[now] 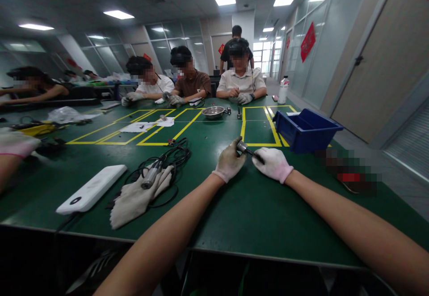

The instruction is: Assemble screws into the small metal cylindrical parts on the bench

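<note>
My left hand (230,161), in a soiled white work glove, is closed around a metal part with a silver cylindrical head (241,145) and a thin dark shaft. The glove on my right hand (273,163) is white with a pink cuff, and its fingers close on the far end of that shaft. Both hands are a little above the green table (234,215), with the part slanting down from left to right between them. Its exact kind is too small to make out.
A blue bin (306,133) stands to the right, beyond my right hand. Ahead are a steel bowl (213,112), another small metal part (239,113) and a white bottle (283,90). Left lie a white power bank (92,188), cables, and a glove (134,200). Co-workers sit opposite.
</note>
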### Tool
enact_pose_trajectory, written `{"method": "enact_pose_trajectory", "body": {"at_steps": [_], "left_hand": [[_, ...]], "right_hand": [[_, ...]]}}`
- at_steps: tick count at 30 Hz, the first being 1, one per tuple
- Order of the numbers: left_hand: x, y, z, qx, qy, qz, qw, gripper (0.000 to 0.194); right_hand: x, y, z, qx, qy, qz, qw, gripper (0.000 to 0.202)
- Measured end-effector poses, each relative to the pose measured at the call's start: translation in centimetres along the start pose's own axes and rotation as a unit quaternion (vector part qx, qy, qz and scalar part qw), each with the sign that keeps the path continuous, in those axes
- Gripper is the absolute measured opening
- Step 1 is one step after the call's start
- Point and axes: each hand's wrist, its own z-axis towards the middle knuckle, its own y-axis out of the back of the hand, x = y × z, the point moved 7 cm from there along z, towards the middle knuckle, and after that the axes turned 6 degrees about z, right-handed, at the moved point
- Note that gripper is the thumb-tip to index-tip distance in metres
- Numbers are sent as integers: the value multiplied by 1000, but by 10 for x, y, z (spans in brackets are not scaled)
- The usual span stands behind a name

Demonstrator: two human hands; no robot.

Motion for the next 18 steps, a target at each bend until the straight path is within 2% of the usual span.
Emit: {"method": "enact_pose_trajectory", "body": {"at_steps": [9, 15, 18], "left_hand": [[-4, 3, -1, 17, -9, 11, 1000, 66], [-3, 4, -1, 39, -24, -10, 999, 67], [-5, 6, 0, 38, -55, -33, 997, 66]], "right_hand": [[-1, 4, -2, -47, 4, -19, 999, 31], [-3, 4, -2, -44, 3, -24, 999, 32], [-4, 4, -2, -35, -1, -19, 999, 31]]}}
